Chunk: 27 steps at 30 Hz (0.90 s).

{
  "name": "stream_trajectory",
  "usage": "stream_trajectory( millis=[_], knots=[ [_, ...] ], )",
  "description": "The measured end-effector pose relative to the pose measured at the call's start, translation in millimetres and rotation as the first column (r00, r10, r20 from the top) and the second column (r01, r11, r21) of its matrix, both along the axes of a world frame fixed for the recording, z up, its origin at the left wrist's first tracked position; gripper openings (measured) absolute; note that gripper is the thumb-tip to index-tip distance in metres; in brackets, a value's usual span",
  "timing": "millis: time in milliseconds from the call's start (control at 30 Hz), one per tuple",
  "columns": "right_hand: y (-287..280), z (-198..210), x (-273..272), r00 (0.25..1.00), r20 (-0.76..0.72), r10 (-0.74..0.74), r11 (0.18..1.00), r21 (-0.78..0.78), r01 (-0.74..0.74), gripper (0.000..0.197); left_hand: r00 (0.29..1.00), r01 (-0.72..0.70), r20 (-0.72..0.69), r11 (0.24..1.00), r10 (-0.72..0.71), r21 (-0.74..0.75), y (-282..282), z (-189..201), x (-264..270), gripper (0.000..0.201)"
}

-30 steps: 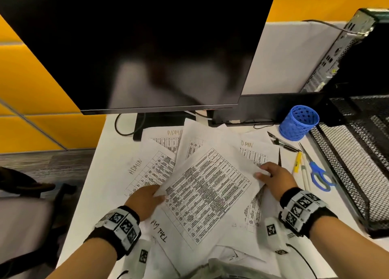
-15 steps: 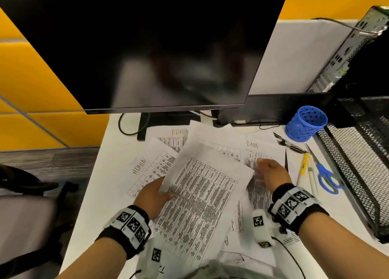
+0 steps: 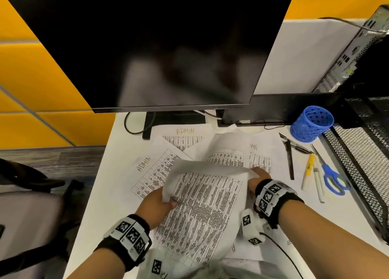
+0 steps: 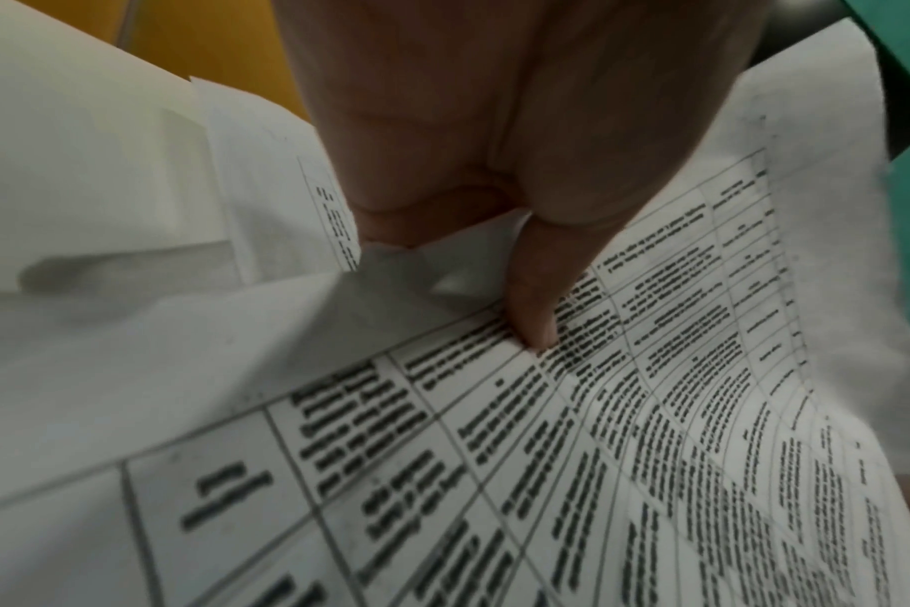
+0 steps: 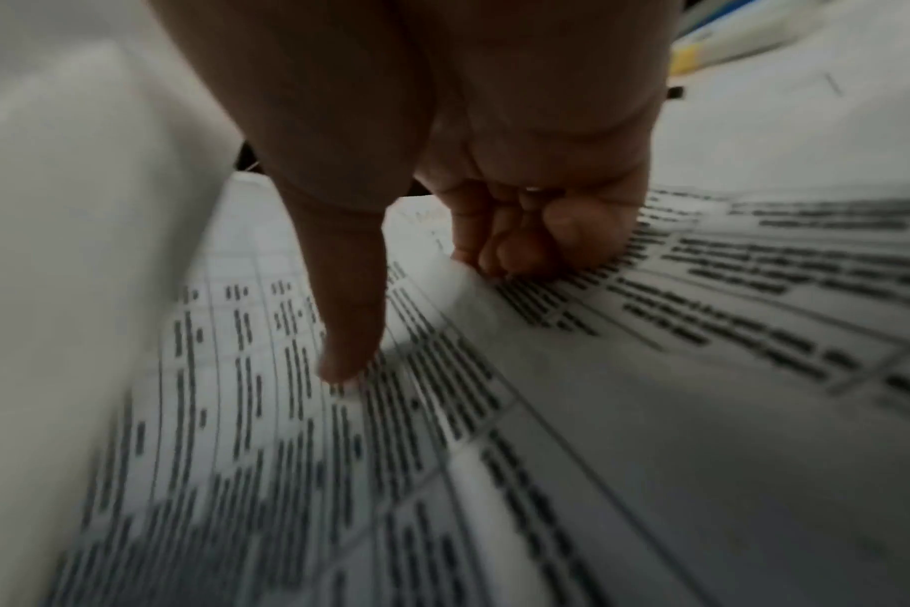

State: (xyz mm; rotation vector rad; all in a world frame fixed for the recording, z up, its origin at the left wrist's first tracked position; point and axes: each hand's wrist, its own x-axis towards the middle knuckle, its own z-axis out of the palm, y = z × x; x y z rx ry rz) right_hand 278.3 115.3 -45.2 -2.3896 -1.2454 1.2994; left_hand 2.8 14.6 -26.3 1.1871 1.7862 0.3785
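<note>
Your left hand (image 3: 156, 203) pinches the printed sheet (image 3: 200, 215) at its left edge; your right hand (image 3: 257, 178) is at its right corner, grip unclear. Light and floppy: take opposite edges.

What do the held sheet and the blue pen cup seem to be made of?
The printed sheet: thin matte paper; it curves and creases where the left hand pinches it. The blue pen cup: probably plastic, perforated wall, even colour.

Black wristbands (image 3: 128, 236) (white coded tags (image 3: 269, 194))
</note>
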Motion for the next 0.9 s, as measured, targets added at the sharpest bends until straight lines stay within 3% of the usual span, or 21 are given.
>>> stream_trajectory(
  millis=[100, 200, 300, 367, 533, 633, 700, 733, 800, 900],
  knots=[
    [-8, 10, -10, 0.981, 0.083, 0.175, 0.984, -0.028, -0.173, 0.046, 1.0, 0.018, -0.012, 1.0, -0.018, -0.004, 0, 0, -1, 0.01],
    [-11, 6, -5, 0.984, 0.089, 0.152, 0.987, 0.028, -0.155, 0.036, 0.999, 0.013, -0.034, 1.0, -0.013, 0.015, 0, 5, -3, 0.006],
    [-15, 5, 10, 0.994, -0.112, 0.016, 0.986, 0.168, 0.002, 0.027, 1.0, -0.022, -0.021, 0.998, 0.023, 0.065, 1, 12, -6, 0.006],
    [-25, 11, 15, 0.971, -0.234, 0.041, 0.981, 0.192, 0.005, 0.024, 0.997, -0.071, 0.03, 0.994, 0.069, 0.082, 4, 16, -8, 0.006],
    [-45, 8, 4, 0.928, -0.193, 0.319, 0.946, 0.119, -0.301, 0.02, 0.984, -0.136, 0.119, 0.991, 0.133, 0.019, 21, 19, -4, 0.017],
    [-49, 11, 3, 0.882, -0.102, 0.46, 0.888, 0.031, -0.459, 0.028, 0.99, -0.114, 0.089, 0.993, 0.111, 0.026, 27, 19, 2, 0.025],
    [-47, 11, 18, 0.945, -0.123, 0.304, 0.953, 0.054, -0.299, 0.031, 0.993, -0.106, 0.049, 0.992, 0.103, 0.062, 27, 19, 4, 0.022],
    [-45, 10, 30, 0.983, -0.116, 0.144, 0.987, 0.086, -0.135, 0.034, 0.995, -0.097, 0.027, 0.992, 0.096, 0.083, 26, 18, 5, 0.019],
    [-40, 5, 55, 0.989, -0.03, -0.144, 0.974, 0.171, 0.147, 0.043, 0.996, -0.087, 0.009, 0.99, 0.087, 0.107, 23, 17, 4, 0.014],
    [-39, 0, 72, 0.969, 0.102, -0.223, 0.972, 0.101, 0.213, 0.062, 0.997, -0.071, 0.022, 0.99, 0.069, 0.121, 19, 15, 5, 0.019]
  ],
)
